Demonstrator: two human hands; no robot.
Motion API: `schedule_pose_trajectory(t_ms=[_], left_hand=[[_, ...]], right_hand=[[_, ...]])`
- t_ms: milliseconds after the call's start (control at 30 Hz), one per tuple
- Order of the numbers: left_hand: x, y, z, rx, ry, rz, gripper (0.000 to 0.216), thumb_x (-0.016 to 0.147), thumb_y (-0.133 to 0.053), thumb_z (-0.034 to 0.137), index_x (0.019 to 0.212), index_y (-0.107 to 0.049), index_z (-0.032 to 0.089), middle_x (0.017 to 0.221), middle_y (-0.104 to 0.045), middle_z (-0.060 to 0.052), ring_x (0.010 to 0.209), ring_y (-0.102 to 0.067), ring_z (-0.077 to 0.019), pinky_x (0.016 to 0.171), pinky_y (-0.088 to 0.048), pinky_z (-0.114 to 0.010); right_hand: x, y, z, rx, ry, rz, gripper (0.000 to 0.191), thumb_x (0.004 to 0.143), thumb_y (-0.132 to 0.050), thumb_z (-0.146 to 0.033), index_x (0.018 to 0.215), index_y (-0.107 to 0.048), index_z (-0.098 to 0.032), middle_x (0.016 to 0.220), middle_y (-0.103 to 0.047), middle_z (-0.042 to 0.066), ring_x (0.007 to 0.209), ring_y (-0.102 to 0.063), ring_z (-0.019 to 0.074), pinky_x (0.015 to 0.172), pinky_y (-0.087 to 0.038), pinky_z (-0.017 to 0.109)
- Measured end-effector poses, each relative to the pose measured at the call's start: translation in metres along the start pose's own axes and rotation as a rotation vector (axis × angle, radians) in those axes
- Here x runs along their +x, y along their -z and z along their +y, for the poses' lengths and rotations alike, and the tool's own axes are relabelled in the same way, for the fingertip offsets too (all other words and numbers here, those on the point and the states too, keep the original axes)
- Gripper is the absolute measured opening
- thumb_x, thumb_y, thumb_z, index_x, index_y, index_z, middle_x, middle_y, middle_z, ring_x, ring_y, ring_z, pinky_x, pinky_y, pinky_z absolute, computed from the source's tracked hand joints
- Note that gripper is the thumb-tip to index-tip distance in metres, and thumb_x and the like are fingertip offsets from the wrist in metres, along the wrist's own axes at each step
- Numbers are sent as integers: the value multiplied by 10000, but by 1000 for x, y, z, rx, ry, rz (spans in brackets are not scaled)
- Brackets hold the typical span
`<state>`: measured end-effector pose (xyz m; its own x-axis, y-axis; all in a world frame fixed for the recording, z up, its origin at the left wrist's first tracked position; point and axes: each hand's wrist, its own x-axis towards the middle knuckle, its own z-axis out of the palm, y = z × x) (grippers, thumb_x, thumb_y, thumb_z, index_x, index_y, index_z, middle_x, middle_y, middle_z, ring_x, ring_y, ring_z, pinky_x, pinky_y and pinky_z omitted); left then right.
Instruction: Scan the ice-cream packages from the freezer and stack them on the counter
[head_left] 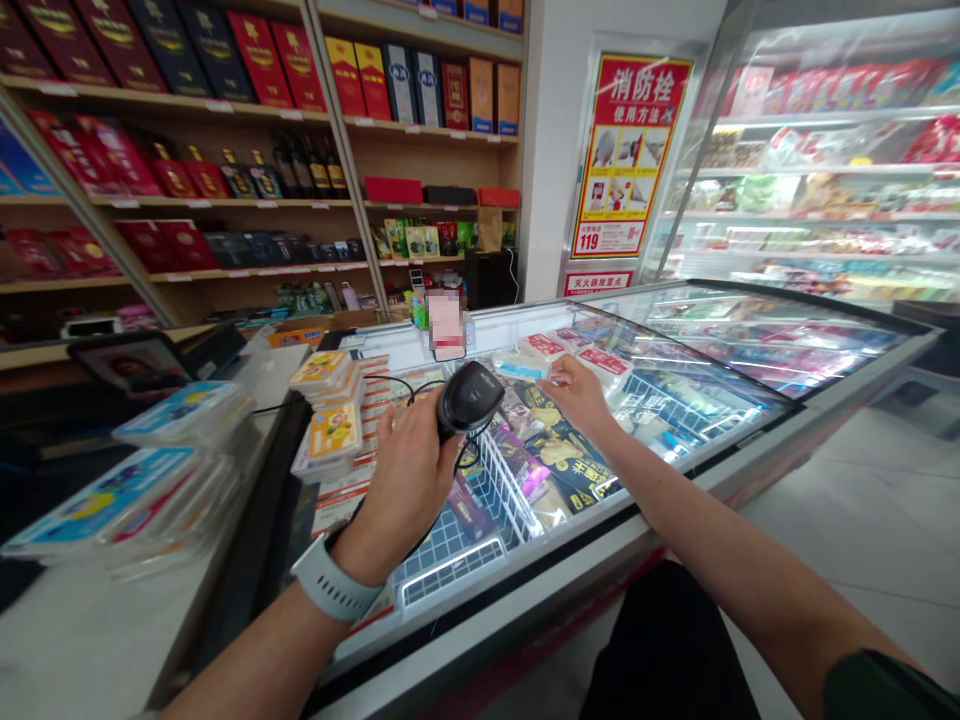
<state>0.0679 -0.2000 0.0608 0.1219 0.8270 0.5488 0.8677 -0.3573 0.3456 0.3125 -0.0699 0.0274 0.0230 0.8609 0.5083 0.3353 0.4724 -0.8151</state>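
My left hand (pixel 405 480) is closed round the handle of a black barcode scanner (pixel 469 397), whose cable loops down over the freezer. A grey watch band sits on that wrist. My right hand (pixel 576 392) reaches into the open chest freezer (pixel 525 600), fingers bent over the packets in it; whether it grips one I cannot tell. Below it lie dark and purple ice-cream packets (pixel 559 455) in white wire baskets (pixel 450 560). Red-and-white packets (pixel 544 347) lie just beyond the right hand.
Stacks of flat yellow and blue packets (pixel 330 415) sit on the freezer's left part and on the counter (pixel 90 630) at left. Glass sliding lids (pixel 750 340) cover the freezer's right half. Shelves of boxed goods stand behind, a lit cooler at right.
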Motion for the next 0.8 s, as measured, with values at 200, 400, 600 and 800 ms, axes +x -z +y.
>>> schedule_pose_trajectory(t_ms=[200, 400, 600, 800], left_hand=[[-1, 0, 2, -1, 1, 21, 469, 908, -477, 213, 1371, -419, 159, 1320, -588, -140, 1245, -520, -303, 1117, -241, -550], [-1, 0, 3, 4, 4, 14, 475, 910, -474, 212, 1376, -414, 146, 1319, -586, -147, 1243, -518, -303, 1112, -251, -541], [-1, -3, -2, 11, -10, 20, 487, 897, -496, 199, 1375, -416, 151, 1330, -580, -139, 1247, -507, -309, 1102, -250, -533], [0, -3, -3, 11, -20, 36, 477, 894, -509, 193, 1361, -424, 151, 1303, -594, -124, 1222, -521, -295, 1095, -265, -519]], right_hand=[[-15, 53, 24, -717, 363, -6, 131, 843, -524, -221, 927, -624, -229, 983, -689, 72, 992, -594, 270, 879, -433, 394], [-15, 69, 28, -1160, 555, -89, 179, 852, -483, -111, 898, -632, -197, 937, -650, 98, 917, -537, 271, 820, -387, 377], [-17, 66, 23, -1298, 454, -218, 177, 846, -491, -75, 934, -628, -143, 924, -623, 131, 899, -507, 276, 823, -366, 367], [-22, 66, 28, -1294, 430, -322, 175, 845, -495, -55, 884, -648, -132, 885, -638, 126, 883, -525, 261, 822, -364, 349]])
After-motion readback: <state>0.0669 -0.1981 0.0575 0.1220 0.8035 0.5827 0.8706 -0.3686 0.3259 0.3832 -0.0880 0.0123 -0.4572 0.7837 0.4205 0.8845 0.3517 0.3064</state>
